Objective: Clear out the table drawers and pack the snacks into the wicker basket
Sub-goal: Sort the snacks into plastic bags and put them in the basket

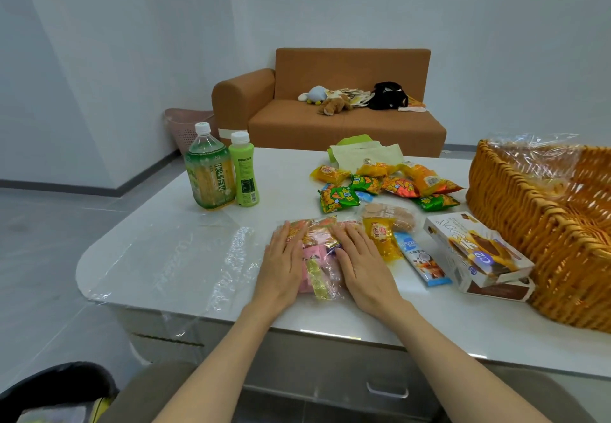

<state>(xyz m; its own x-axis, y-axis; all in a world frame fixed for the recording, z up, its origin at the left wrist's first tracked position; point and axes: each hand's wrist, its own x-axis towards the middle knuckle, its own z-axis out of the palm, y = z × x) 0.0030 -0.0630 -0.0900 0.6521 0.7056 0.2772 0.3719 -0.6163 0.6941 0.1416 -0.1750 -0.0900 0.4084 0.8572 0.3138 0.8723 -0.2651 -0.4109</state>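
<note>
Both hands lie flat with straight fingers: the left hand (pixel 283 259) and right hand (pixel 361 259) press on either side of a pile (pixel 319 254) of small packets and grip nothing. They seem placed to squeeze the loose packets together for one scoop. Just right of the right hand lie a yellow packet (pixel 382 236), a blue bar (pixel 420 262) and a box (pixel 479 252), the box close against the basket (pixel 529 224). The basket stands further right, well within reach, film-lined, and the part of its inside that shows holds no snack. Beyond the fingertips more snacks (pixel 386 184) lie scattered on the table (pixel 363 317). Beyond the left hand, two bottles (pixel 224 171) stand upright. Under the wrists a drawer (pixel 314 368) looks shut.
</note>
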